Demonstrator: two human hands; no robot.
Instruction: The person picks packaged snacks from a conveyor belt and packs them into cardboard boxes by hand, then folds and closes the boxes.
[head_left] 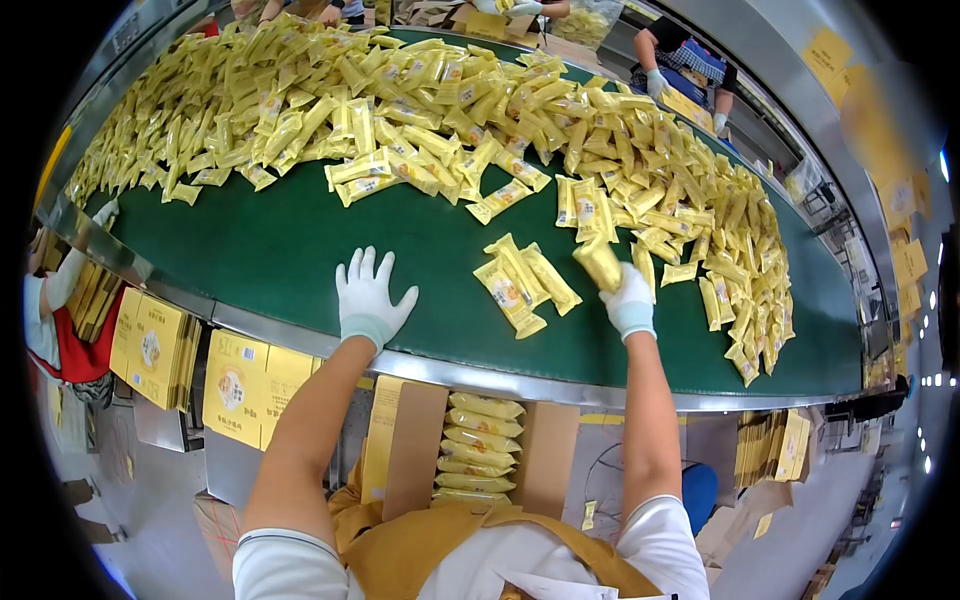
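Note:
My left hand (370,297), in a white glove, lies on the green belt (270,260) with its fingers spread and nothing in them. My gloved right hand (628,300) grips a yellow snack packet (598,264), tilted above the belt. Between my hands, three packets (522,284) lie side by side, nearer the right hand. Beyond them a large heap of the same packets (430,90) curves across the back and down the right side. Below the belt edge, an open carton (415,440) in front of my body holds a column of packets (478,442).
The metal edge (480,380) of the belt runs between me and the packets. Flat yellow cartons (240,385) stand at the left, more cartons (770,450) at the right. Co-workers stand at the far side (685,65) and the left (65,320).

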